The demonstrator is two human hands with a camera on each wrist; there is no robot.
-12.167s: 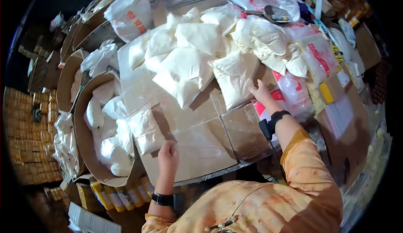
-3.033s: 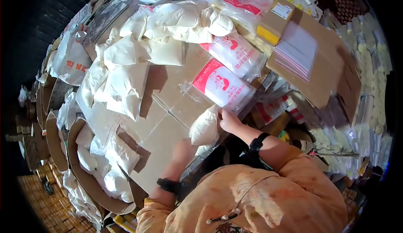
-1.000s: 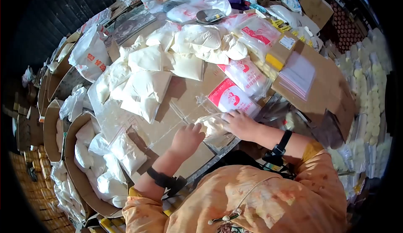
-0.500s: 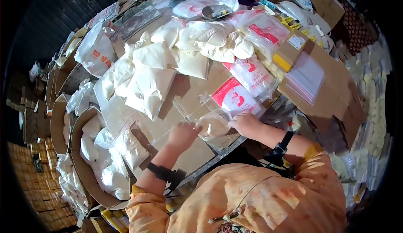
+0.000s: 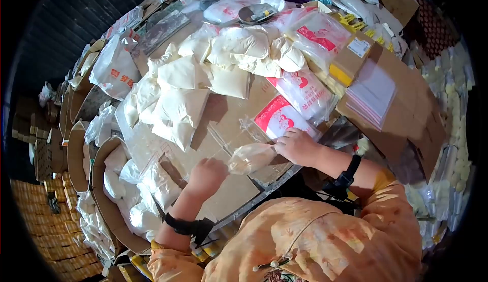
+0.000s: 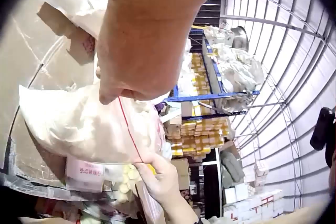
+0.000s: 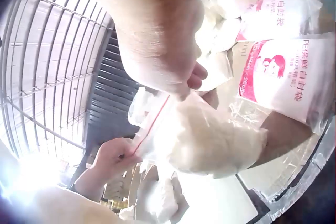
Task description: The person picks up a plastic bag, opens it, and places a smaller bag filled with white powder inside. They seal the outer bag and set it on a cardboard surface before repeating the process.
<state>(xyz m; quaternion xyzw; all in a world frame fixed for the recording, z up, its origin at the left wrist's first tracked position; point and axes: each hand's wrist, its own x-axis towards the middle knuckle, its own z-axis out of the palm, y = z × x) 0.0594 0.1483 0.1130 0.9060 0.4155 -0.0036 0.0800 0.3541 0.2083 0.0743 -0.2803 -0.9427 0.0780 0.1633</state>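
Between both hands hangs a clear zip-lock bag (image 5: 249,158) of cream-coloured powder, low over the cardboard near the table's front edge. My left hand (image 5: 207,176) pinches one end of its red zip strip. At the other end, my right hand (image 5: 297,147) grips the strip with thumb and fingers. In the right wrist view the powder fills the body of the bag (image 7: 215,140), while the strip is stretched toward the left hand (image 7: 113,158). Just beyond the right hand lies a pink-and-white pack of zip-lock bags (image 5: 284,116).
Several filled powder bags (image 5: 180,104) are heaped at the back. On the left, a cardboard box (image 5: 99,180) holds more white bags, and another filled bag (image 5: 162,183) lies by it. A cardboard sheet (image 5: 406,104) with flat empty bags (image 5: 368,96) is at right.
Twelve seconds ago the right hand was at a filled bag farther back; three seconds ago it held a bag near the front edge. Now both hands hold the zip, the left having shifted leftward.
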